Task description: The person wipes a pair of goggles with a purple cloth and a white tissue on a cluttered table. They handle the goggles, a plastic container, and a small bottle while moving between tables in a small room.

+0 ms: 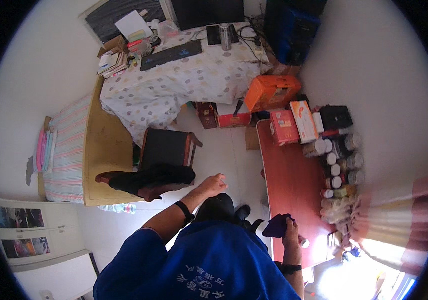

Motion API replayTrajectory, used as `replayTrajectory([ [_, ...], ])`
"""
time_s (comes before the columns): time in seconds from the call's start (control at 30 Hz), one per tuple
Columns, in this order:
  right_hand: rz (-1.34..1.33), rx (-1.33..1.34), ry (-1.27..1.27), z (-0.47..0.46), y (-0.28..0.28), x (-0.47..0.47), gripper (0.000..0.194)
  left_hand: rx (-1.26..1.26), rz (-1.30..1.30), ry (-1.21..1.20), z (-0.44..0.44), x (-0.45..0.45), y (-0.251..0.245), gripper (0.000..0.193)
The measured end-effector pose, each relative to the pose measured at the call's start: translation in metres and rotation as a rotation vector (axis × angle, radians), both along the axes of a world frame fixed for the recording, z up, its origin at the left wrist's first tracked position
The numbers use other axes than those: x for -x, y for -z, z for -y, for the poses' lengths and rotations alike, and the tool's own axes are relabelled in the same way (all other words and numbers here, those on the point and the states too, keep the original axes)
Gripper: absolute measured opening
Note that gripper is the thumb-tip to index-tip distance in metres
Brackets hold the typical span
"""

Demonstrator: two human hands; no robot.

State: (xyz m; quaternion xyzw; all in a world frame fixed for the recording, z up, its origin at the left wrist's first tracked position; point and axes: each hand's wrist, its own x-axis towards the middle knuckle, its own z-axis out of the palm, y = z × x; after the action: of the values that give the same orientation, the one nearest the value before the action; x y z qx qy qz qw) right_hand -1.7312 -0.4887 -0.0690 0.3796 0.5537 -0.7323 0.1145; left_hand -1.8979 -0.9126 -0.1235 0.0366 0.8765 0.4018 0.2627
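My right hand (291, 229) grips a dark purple cloth (275, 226) beside the near part of a red-brown table (292, 180). The cloth hangs bunched from my fingers. A small jar with a pale lid (303, 243) is close to that hand on the tabletop. My left hand (214, 185) is held out over my leg with nothing in it, its fingers loosely bent and apart. Left of it stands a wooden chair (167, 150) with a dark seat, and a black garment (154, 178) is draped over its backrest.
Lidded jars (335, 170) and boxes (284, 126) line the table's wall side. Ahead, a desk with a spotted tablecloth (184, 80) holds a keyboard (171, 55) and a steel flask (225, 36). An orange box (272, 93) stands between desk and table. At left is a bed (67, 150).
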Motion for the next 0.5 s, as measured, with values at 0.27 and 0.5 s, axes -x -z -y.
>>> replayTrajectory([
  [0.27,0.029,-0.023,-0.183,0.042,-0.024,0.135,0.037,-0.044,-0.034,-0.391,0.096,0.113,0.030,0.047],
  [0.5,0.005,-0.001,-0.194,0.110,-0.029,0.271,0.036,-0.436,-0.060,-0.537,0.178,0.250,0.087,0.046],
])
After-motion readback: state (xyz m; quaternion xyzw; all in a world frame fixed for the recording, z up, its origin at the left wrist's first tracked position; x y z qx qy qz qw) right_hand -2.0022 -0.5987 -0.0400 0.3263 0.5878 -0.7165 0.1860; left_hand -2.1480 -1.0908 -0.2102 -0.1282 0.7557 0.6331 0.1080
